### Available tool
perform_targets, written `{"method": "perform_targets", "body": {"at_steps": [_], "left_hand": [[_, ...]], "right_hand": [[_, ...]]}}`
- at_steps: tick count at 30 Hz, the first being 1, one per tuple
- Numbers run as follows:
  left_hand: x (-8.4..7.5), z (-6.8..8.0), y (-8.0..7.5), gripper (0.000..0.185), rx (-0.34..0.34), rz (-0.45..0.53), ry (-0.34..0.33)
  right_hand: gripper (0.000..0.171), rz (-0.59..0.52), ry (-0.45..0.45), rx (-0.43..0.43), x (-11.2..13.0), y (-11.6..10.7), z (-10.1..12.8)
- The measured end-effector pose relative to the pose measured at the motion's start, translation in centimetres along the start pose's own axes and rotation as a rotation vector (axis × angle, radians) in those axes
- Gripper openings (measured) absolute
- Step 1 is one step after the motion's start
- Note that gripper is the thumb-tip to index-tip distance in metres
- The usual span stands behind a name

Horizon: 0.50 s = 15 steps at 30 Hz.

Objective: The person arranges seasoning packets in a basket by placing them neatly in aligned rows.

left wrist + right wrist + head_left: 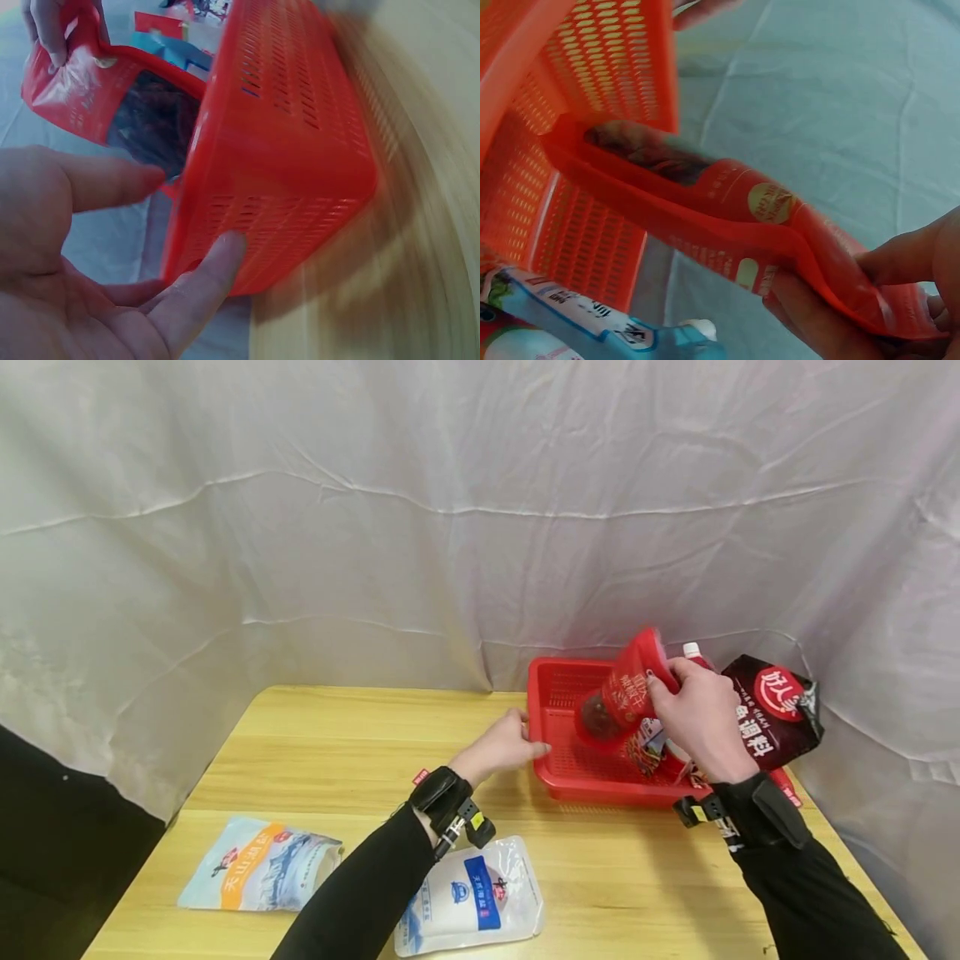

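My right hand [701,714] pinches the top end of a red pouch [626,693] with a clear window showing dark contents. The pouch hangs tilted, its lower end inside the red plastic basket [551,785]. At the basket's left end is my left hand [502,747], thumb over the rim and fingers along the outer wall. In the left wrist view, an extended finger [217,270] lies against the perforated side. Other packets [647,747] lie in the basket's right part, partly hidden by my right hand. A blue-edged pouch with a white cap [592,315] shows in the right wrist view.
A dark seasoning bag [776,710] leans at the basket's right end, near a white-capped red package [693,652]. Nearer me on the wooden table [337,752] lie a light-blue and orange salt bag [258,864] and a white and blue bag [476,897]. A grey curtain [375,568] hangs behind.
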<state>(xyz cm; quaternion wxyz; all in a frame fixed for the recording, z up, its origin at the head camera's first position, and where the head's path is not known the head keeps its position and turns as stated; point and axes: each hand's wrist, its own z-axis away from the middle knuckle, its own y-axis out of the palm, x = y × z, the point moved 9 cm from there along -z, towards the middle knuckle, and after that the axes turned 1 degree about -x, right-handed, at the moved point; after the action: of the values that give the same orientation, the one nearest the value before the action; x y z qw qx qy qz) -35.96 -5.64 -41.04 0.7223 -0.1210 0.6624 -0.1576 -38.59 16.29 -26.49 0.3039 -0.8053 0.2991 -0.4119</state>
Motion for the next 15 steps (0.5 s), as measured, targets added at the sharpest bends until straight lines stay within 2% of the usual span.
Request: {"method": "perform_targets", "body": {"at_steps": [5,12,15], "left_hand": [[0.2,-0.3,0.8,0.056,-0.022,0.038,-0.025],[-0.3,-0.2,1.1,0.055,-0.064,-0.056,-0.001],[-0.4,0.0,1.3,0.056,-0.056,-0.03,-0.007]], "right_hand": [[0.033,0.022,-0.025,0.018,-0.2,1.2,-0.2],[0.038,0.054,-0.003,0.086,-0.6,3.0,-0.5],[0.038,0.048,0.022,0.13,-1.1,3.9,-0.6]]}}
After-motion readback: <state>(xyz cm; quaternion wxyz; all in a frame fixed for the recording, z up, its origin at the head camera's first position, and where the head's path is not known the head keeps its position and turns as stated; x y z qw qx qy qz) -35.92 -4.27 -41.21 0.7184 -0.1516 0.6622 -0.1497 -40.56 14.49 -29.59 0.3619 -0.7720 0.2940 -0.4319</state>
